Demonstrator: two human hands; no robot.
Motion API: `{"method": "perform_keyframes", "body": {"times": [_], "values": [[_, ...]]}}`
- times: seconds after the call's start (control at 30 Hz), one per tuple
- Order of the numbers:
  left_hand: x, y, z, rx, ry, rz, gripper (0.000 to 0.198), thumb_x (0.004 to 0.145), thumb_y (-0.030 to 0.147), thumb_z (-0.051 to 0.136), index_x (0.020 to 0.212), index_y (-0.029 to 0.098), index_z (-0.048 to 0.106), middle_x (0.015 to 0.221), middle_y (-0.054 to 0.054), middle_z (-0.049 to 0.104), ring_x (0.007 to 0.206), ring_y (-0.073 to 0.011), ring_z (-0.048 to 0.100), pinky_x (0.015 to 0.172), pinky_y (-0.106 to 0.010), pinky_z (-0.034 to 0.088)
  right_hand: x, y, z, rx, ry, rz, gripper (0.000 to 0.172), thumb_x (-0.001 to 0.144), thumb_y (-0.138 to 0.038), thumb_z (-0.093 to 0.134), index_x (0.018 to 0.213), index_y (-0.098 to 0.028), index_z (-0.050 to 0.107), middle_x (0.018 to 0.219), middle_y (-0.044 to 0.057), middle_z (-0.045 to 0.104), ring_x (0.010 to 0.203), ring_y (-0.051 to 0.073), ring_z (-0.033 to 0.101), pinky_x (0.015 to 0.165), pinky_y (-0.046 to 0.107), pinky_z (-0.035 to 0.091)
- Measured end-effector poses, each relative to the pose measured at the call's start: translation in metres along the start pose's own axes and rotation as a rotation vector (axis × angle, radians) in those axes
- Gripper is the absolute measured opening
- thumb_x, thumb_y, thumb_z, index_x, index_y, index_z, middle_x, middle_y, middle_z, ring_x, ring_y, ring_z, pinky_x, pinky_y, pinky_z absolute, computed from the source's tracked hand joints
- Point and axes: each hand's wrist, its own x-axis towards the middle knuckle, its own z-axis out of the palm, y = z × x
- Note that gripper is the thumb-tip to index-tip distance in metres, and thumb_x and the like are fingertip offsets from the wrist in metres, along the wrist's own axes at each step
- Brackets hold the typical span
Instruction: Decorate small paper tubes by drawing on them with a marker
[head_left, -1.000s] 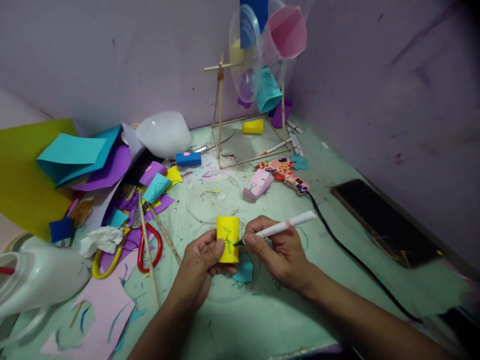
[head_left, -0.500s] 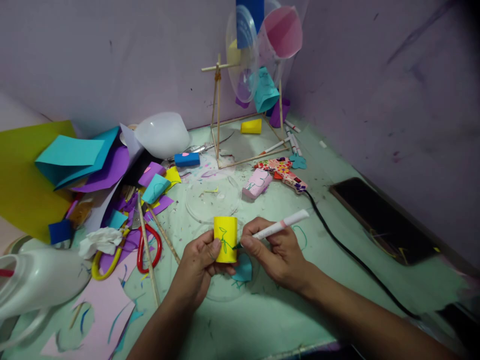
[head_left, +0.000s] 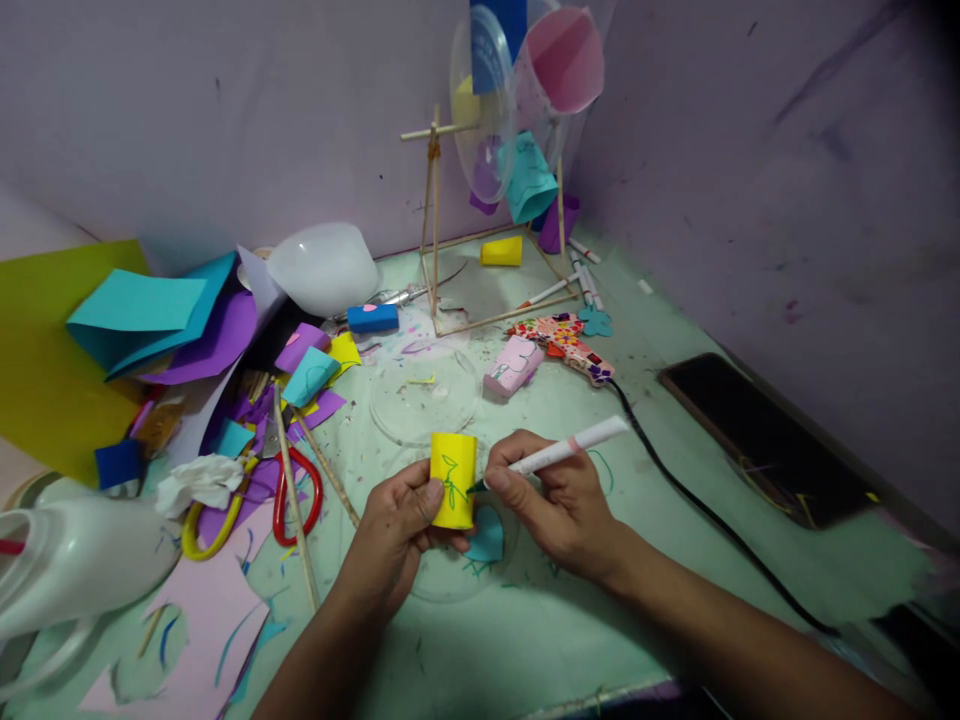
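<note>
Upright in my left hand (head_left: 401, 530) is a small yellow paper cup (head_left: 454, 460), pinched between thumb and fingers. Green lines shaped like a stem with leaves mark its front. My right hand (head_left: 551, 510) grips a white marker pen (head_left: 570, 446), whose dark green tip meets the right side of the cup's drawing. Below the cup lies a blue paper piece (head_left: 487, 535) over a clear round plastic lid (head_left: 442, 585). A pink paper cup (head_left: 514, 366) with line drawings rests on its side beyond my hands.
A flowered glue gun (head_left: 570, 350) with a black cord lies behind my right hand, and a phone (head_left: 765, 440) is at right. At the back stands a stick frame (head_left: 436, 220) carrying paper cups. Scissors (head_left: 296, 497), sticks, paper scraps and a white jug (head_left: 90, 560) crowd the left.
The yellow cup has shifted very slightly right and turned a little. The marker has moved a touch right, and its green tip now shows more plainly against the cup.
</note>
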Motion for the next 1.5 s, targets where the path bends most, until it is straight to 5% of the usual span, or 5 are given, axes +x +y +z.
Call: {"method": "perform_keyframes", "body": {"times": [0.47,1.5], "values": [[0.004,-0.009,-0.004,0.001,0.023,0.021,0.046,0.068,0.033,0.076,0.105,0.009,0.066,0.079,-0.01,0.069,0.064,-0.0194,0.065,0.045,-0.023,0.051,-0.001,-0.001,0.002,0.025,-0.005,0.009,0.011,0.08,-0.015,0.055,0.071,-0.018,0.059,0.062,-0.001,0.061,0.055,0.01,0.057,0.053,0.02,0.047],[0.0,0.004,-0.001,0.01,-0.018,-0.032,0.036,0.069,0.036,0.076,0.093,0.011,0.068,0.07,-0.005,0.066,0.057,-0.0146,0.061,0.049,-0.023,0.052,0.002,-0.001,0.0,0.041,0.019,0.014,0.012,0.081,-0.016,0.054,0.07,-0.017,0.058,0.061,-0.001,0.058,0.054,0.009,0.055,0.052,0.018,0.046]]}}
